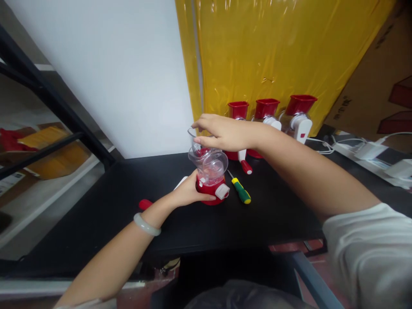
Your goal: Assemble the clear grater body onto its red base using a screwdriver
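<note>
A rotary grater with a red base [210, 191] and a clear plastic housing [210, 165] stands on the black table. My left hand [188, 189] is closed round the base from the left, thumb across its front. My right hand [222, 131] reaches over the top, its fingers and thumb on the upper part of the clear housing; the contact is partly hidden. A white knob [222, 191] sticks out at the base's front right. Beside it lies a green and yellow screwdriver [241, 191]. A red handle [146, 204] shows behind my left wrist.
Several red-topped graters stand at the back, among them one with a white crank [302, 128]. A power strip [370, 159] with plugs and cables lies at the right. Behind the black table [273, 219] are a white panel [106, 77] and yellow plastic sheeting [273, 47].
</note>
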The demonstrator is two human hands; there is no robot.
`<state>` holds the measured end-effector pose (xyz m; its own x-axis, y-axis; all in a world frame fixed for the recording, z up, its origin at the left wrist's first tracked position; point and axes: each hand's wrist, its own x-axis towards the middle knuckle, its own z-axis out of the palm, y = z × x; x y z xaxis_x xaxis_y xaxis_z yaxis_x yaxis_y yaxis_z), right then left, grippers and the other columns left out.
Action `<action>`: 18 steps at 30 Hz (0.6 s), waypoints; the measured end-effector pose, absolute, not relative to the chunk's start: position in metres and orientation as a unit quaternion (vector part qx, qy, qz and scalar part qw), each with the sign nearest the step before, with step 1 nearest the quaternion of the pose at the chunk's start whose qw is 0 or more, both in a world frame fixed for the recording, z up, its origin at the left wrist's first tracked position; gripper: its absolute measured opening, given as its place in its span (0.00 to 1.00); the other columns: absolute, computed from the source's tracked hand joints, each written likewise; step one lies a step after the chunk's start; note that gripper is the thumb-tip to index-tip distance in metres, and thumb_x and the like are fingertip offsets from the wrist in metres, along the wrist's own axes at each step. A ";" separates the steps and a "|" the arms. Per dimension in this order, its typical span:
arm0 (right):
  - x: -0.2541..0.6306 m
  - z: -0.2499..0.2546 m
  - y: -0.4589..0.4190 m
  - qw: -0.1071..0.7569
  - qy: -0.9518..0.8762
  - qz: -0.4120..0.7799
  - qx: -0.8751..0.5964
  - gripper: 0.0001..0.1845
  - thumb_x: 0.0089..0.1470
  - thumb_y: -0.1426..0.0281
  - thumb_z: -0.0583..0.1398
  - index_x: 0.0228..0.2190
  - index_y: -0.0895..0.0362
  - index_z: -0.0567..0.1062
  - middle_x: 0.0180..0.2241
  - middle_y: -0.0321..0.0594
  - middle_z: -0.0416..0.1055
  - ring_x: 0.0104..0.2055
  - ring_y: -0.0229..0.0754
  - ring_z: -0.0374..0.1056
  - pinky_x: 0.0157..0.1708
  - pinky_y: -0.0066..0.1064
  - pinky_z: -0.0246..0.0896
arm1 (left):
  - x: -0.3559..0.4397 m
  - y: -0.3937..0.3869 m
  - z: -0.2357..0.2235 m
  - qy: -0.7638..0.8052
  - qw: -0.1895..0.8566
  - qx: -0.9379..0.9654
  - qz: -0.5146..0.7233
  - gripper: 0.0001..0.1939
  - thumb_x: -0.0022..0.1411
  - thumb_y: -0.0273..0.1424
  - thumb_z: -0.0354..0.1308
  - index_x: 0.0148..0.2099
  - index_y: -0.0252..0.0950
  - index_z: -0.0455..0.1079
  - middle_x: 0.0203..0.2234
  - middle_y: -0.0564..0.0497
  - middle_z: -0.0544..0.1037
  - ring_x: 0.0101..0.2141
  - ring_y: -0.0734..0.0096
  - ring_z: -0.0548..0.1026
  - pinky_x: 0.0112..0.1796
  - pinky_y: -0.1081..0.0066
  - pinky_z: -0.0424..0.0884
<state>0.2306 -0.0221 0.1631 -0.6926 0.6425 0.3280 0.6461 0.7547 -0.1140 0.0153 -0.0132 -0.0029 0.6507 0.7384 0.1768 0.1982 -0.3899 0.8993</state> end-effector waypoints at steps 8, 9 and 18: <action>0.220 0.171 -0.027 0.157 -0.879 -0.086 -0.442 0.30 0.61 0.45 0.56 0.45 0.58 0.77 0.38 0.49 0.77 0.48 0.61 0.73 0.50 0.52 0.65 | 0.015 -0.011 -0.013 0.326 0.485 0.749 0.312 0.37 0.46 0.35 0.76 0.59 0.40 0.70 0.53 0.42 0.79 0.55 0.47 0.76 0.59 0.47 0.66; 0.215 0.169 -0.024 0.164 -0.867 -0.106 -0.458 0.30 0.61 0.44 0.56 0.42 0.58 0.78 0.35 0.48 0.76 0.47 0.62 0.73 0.49 0.53 0.66 | 0.016 -0.011 -0.014 0.334 0.482 0.748 0.311 0.37 0.46 0.35 0.77 0.58 0.40 0.71 0.53 0.42 0.79 0.54 0.47 0.76 0.58 0.47 0.67; 0.184 0.142 0.033 0.215 -0.827 -0.135 -0.502 0.32 0.50 0.39 0.62 0.22 0.57 0.75 0.26 0.46 0.69 0.48 0.69 0.71 0.50 0.67 0.59 | 0.018 -0.016 -0.014 0.322 0.536 0.686 0.372 0.39 0.38 0.29 0.79 0.55 0.39 0.73 0.50 0.41 0.80 0.53 0.47 0.77 0.59 0.48 0.67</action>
<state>0.1844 0.0329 0.1417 -0.4029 0.7722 0.4912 0.8883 0.4591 0.0068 0.0179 -0.0162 -0.0138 0.5163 0.8402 0.1658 0.0422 -0.2183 0.9750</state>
